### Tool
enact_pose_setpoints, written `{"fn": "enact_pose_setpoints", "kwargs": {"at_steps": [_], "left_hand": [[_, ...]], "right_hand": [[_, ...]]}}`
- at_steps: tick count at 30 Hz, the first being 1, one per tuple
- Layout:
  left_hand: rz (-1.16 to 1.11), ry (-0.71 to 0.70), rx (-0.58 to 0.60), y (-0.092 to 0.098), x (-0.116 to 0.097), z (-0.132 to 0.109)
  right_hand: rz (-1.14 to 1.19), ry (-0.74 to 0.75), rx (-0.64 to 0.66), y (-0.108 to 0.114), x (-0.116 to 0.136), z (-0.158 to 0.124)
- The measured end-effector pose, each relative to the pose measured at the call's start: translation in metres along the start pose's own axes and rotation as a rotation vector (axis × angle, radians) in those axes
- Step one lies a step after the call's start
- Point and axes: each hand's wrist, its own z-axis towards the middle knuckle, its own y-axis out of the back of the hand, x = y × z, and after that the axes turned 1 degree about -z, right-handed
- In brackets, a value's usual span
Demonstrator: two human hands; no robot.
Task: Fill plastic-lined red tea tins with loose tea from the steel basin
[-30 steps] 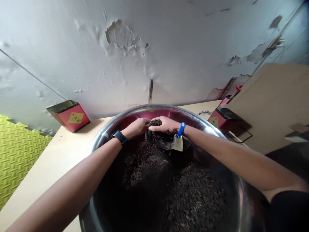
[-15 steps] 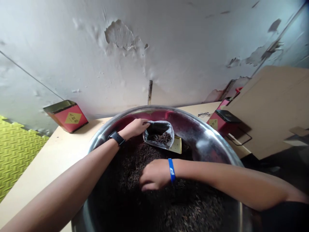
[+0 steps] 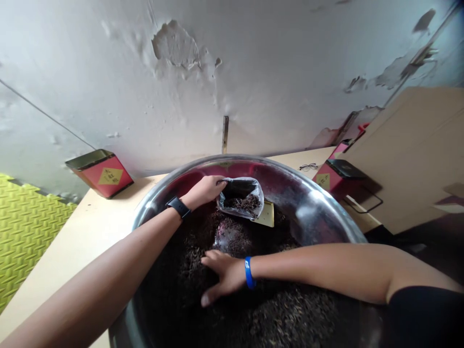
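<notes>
- Right hand (image 3: 223, 278): fingers spread, resting on the loose dark tea leaves (image 3: 290, 314), holding nothing visible; blue wristband (image 3: 248, 272) at the wrist.
- Left hand (image 3: 203, 190): pinches the edge of the mouth of a clear plastic bag (image 3: 241, 207); black watch (image 3: 178, 207) at the wrist.
- Bag: part-filled with tea, upright inside the far side of a stainless steel basin (image 3: 308, 203). Judged light, soft and slippery; safest hold is at the mouth, with support beneath.
- Tea: judged light and crumbly; suited to a cupped hand.
- Yellow card (image 3: 268, 214): just beside the bag, to the right.
- Beyond the basin: red tea tin (image 3: 99, 174) far left on a cream table top (image 3: 72, 241); second red tin (image 3: 335, 176), eyeglasses (image 3: 308, 167) and cardboard sheet (image 3: 409, 154) far right.
- Left edge: green foam mat (image 3: 21, 232).
- Farthest: peeling plaster wall (image 3: 177, 48).
</notes>
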Motion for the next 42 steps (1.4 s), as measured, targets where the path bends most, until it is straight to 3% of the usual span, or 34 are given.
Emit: {"fn": "enact_pose_setpoints", "kwargs": {"at_steps": [4,11,16,20,24,28,35,39,42], "left_hand": [[0.007,0.003,0.001,0.0,0.001,0.001],[0.026,0.004,-0.012,-0.001,0.007,0.004],[0.047,0.014,-0.011,-0.001,0.009,0.006],[0.052,0.005,-0.013,-0.001,0.007,0.005],[0.04,0.011,-0.028,-0.001,0.005,0.002],[0.027,0.014,-0.031,-0.001,0.006,0.001],[0.015,0.022,-0.028,0.0,0.006,0.001],[0.003,0.016,-0.027,0.0,0.007,0.0],[0.001,0.01,-0.024,0.0,0.008,0.001]], "right_hand": [[-0.044,0.053,0.123,0.003,0.021,-0.008],[-0.108,-0.002,0.246,0.009,0.023,-0.004],[-0.15,-0.041,0.261,0.01,0.027,-0.005],[-0.181,0.036,0.222,0.022,0.034,-0.01],[-0.189,0.053,0.079,0.046,0.04,-0.011],[-0.255,0.071,0.003,0.062,0.033,-0.009],[-0.413,0.348,0.109,0.053,0.013,-0.006],[-0.504,0.306,0.145,0.049,0.015,-0.006],[-0.583,0.193,0.056,0.049,0.019,-0.006]]}}
